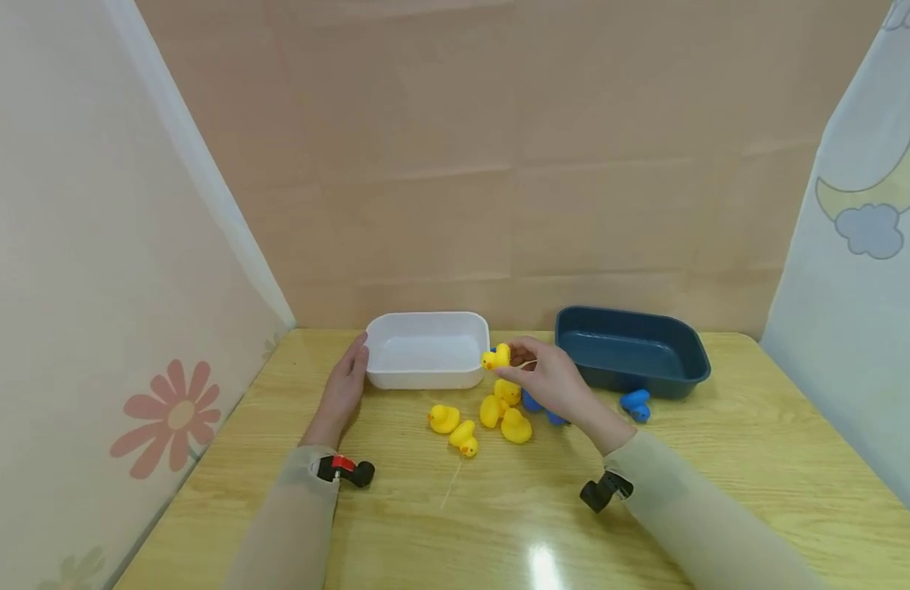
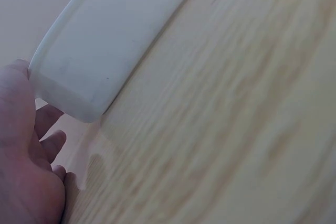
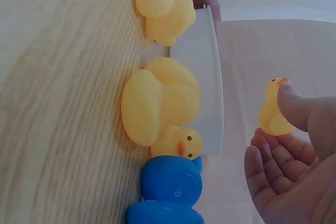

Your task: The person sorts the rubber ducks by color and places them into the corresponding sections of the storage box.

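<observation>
Between thumb and fingers my right hand (image 1: 546, 377) pinches a yellow rubber duck (image 1: 496, 357), raised beside the right end of a white tub (image 1: 428, 378). The same duck (image 3: 275, 109) shows in the right wrist view, its orange beak by the thumb. My left hand (image 1: 346, 385) rests against the tub's left end with fairly straight fingers; in the left wrist view its fingertips meet the tub wall (image 2: 79, 72). Several more yellow ducks (image 1: 444, 419) lie on the table in front of the tub. Blue ducks (image 3: 172, 181) sit beside them, partly hidden by my right hand in the head view.
A dark blue tub (image 1: 631, 378) stands at the back right. One blue duck (image 1: 636, 405) lies in front of it. The wooden table (image 1: 425, 533) ends at a brown paper backdrop (image 1: 440, 205), with pale patterned sheets at both sides.
</observation>
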`<action>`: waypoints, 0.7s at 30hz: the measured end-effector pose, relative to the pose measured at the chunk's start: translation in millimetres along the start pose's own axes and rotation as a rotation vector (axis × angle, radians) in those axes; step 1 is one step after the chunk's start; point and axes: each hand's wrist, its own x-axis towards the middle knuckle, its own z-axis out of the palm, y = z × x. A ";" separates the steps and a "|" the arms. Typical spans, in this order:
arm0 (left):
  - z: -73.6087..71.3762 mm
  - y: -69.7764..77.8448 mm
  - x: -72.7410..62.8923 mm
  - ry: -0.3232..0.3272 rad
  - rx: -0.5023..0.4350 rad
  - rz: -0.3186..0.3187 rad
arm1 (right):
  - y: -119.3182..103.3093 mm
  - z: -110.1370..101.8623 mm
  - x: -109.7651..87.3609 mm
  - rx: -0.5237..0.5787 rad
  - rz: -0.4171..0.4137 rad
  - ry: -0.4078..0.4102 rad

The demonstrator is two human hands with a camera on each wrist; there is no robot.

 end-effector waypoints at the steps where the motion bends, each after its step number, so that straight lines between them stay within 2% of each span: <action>1: 0.7 -0.3 -0.1 0.003 0.002 -0.004 | 0.6 1.9 3.0 0.006 0.001 0.001; 9: 3.8 -0.9 0.4 0.005 -0.011 0.002 | 4.1 13.1 22.1 0.024 0.049 0.002; 21: 2.0 1.1 -0.9 0.006 -0.016 -0.005 | 0.7 24.8 43.9 -0.030 0.027 -0.045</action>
